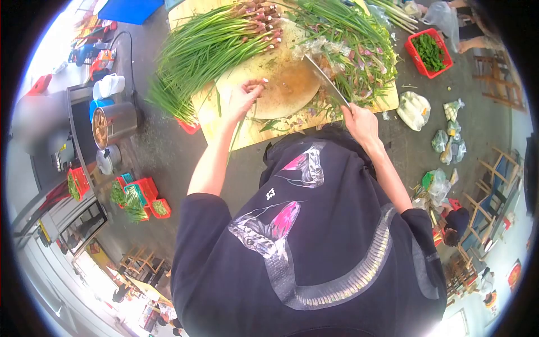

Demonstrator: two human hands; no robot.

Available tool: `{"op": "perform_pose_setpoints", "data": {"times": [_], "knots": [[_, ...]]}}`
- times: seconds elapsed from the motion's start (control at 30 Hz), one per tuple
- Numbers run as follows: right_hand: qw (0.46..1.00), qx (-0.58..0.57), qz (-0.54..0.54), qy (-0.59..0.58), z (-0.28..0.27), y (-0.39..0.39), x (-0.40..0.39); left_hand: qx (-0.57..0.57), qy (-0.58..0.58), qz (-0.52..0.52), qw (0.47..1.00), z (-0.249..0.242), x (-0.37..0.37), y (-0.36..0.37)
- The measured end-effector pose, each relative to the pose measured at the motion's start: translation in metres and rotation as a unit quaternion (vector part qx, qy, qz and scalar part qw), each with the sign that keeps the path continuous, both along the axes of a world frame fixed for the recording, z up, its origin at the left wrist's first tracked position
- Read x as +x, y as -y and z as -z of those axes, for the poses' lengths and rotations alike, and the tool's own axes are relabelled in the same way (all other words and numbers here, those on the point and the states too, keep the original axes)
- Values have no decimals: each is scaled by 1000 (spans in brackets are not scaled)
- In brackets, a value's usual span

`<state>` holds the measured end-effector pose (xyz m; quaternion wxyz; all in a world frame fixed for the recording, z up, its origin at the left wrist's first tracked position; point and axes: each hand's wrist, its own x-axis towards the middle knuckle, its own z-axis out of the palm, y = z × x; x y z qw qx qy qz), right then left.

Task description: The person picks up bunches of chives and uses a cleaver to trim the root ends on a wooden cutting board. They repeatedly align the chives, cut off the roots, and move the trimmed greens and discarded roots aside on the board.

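Note:
My right hand (361, 124) is wrapped around the handle of a knife (327, 80). Its long blade points up and left over the edge of a round chopping board (289, 84). On the left side of the board, my left hand (245, 96) pinches a thin spring onion (236, 136), its green leaf hanging below the wrist. A large pile of spring onions (202, 62) with reddish bulbs lies beyond that hand. To the right of the blade spreads a heap of loose green trimmings (359, 59) with purplish scraps.
The wooden table (238, 139) ends just before my body. Right of it on the floor are a red basket of greens (429, 51) and a bag of white vegetables (414, 110). At left stand a metal pot (115, 124) and red crates (147, 190). Another person (456, 224) is at lower right.

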<state>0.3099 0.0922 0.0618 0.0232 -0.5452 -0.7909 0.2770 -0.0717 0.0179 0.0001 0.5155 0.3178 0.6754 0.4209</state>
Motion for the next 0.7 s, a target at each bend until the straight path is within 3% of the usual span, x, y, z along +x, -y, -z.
{"op": "perform_pose_setpoints", "data": {"times": [0.1,0.13,0.17,0.23,0.3,0.33,0.47,0.5,0.57,0.7], "knots": [[999,-35,-14,-28,-9,8,2,49,-175,92,979,-24,-33,-26],[998,-44,-22,-35,-9,12,-1,-1,-340,122,932,-59,-35,-39],[997,-54,-29,-42,-10,16,-4,-1,-407,138,903,-87,-36,-52],[993,-88,-73,-31,-24,20,-18,152,-462,114,866,-84,-56,-78],[990,-71,-123,-26,-9,23,-23,225,-496,109,832,-81,-70,-109],[987,-80,-137,-22,-8,22,-27,235,-559,124,786,-71,-80,-123],[988,-146,-38,-14,-8,16,-33,246,-599,110,754,-42,-69,-134],[989,-143,-2,-28,-9,12,-31,236,-564,118,783,-32,-68,-132],[986,-138,74,-52,-9,8,-20,171,-643,112,738,-32,-48,-111],[991,-77,104,28,-10,-6,-9,124,-652,89,743,-18,-45,-73]]}}
